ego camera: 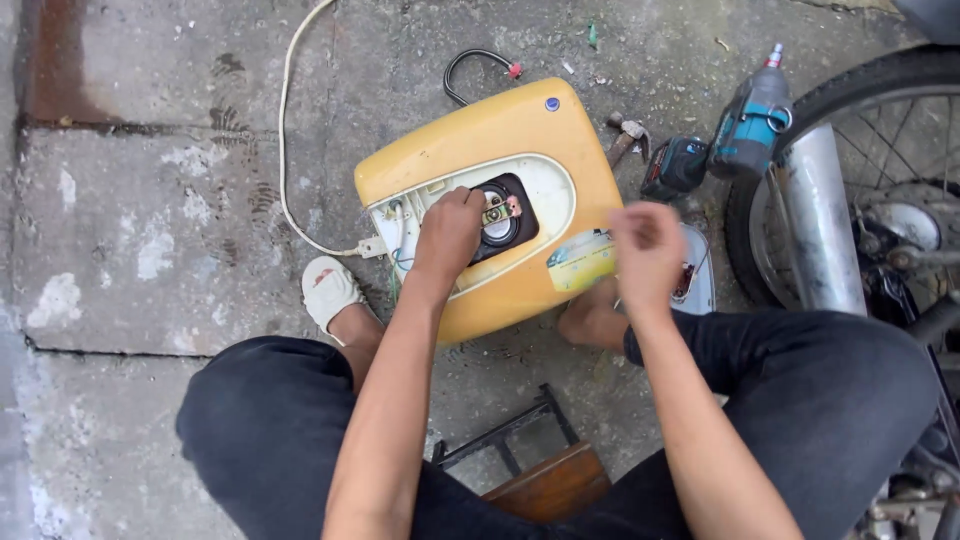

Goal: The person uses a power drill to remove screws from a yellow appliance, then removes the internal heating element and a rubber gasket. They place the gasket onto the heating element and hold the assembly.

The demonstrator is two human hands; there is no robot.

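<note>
A yellow, rounded water-heater tank (520, 130) lies on the concrete ground with its white inner panel and dark round opening (505, 215) exposed. My left hand (450, 230) reaches into that opening, fingers curled over the metal parts inside; whether it grips one I cannot tell. My right hand (645, 250) hovers blurred above the tank's right edge, fingers pinched together, maybe on something small. A white cover plate (697, 285) lies just past that hand.
A teal cordless drill (735, 135) and a hammer (625, 135) lie to the right of the tank. A motorbike wheel (860, 180) and exhaust pipe (825, 220) stand at the right. A white cable (285, 150) runs left. A low wooden stool (545, 480) sits between my legs.
</note>
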